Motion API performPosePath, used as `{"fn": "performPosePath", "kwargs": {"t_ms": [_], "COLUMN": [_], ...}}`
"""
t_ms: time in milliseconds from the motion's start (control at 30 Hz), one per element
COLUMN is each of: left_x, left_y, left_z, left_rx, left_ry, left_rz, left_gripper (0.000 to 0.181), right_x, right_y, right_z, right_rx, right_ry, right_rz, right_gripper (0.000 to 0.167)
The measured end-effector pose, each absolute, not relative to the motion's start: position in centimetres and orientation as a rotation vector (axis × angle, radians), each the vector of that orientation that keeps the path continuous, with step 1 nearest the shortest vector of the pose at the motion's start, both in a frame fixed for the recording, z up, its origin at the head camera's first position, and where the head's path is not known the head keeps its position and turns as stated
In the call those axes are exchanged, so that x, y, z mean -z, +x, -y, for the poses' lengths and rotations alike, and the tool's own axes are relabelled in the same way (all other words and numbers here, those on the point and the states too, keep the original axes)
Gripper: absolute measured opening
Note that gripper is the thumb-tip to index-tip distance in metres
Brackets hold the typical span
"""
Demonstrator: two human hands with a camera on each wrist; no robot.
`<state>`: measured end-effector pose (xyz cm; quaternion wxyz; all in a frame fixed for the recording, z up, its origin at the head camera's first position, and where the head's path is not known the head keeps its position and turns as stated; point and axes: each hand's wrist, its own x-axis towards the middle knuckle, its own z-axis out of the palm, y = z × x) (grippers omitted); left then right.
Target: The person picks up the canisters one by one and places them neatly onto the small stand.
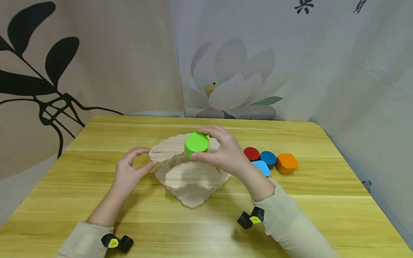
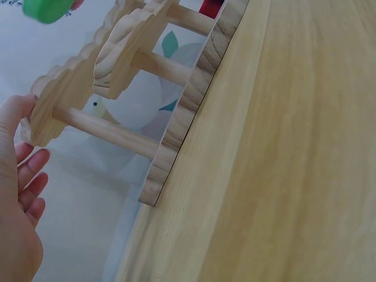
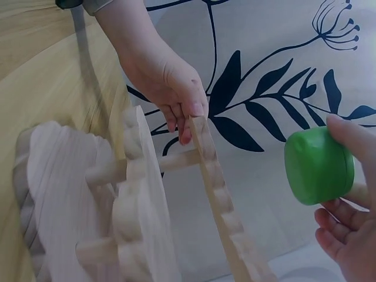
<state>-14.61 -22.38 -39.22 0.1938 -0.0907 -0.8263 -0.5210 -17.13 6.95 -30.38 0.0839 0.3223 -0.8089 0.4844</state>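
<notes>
Head view: R hand (image 1: 226, 152) pinches green block (image 1: 196, 143) btwn thumb & fingers, thumb on the near side, over the mid part of the wooden stand's (image 1: 191, 199) top board (image 1: 166, 149). R wrist view shows a gap btwn block & board, so it's above, not touching. Block is squat, flat face up, no obvious long axis; the board's long axis runs approx L-R. L hand (image 1: 128, 171) is at the board's L end, thumb & fingertip pinching the edge, well apart from the block, so R hand's the nearer one. Red block (image 1: 251, 153), dark blue block (image 1: 268, 158), light blue block (image 1: 262, 167) & orange block (image 1: 286, 163) sit on table (image 1: 193, 236), R of the stand, light blue partly hidden.
</notes>
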Motion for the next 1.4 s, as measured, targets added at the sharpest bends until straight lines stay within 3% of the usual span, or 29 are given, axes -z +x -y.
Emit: {"fn": "performPosePath", "kwargs": {"t_ms": [867, 1400], "left_x": [39.4, 39.3], "left_y": [-14.6, -14.4], "left_z": [22.6, 22.6], "left_rx": [1.447, 1.475], "left_ry": [-0.296, -0.292], "left_rz": [2.300, 2.320], "left_gripper": [0.041, 0.040], "right_x": [30.2, 31.3], "right_y": [-19.5, -19.9], "right_z": [0.5, 2.6], "right_rx": [-1.366, -1.207], "right_ry": [1.029, 1.105], "right_rz": [2.517, 2.614], "right_gripper": [0.062, 0.069]}}
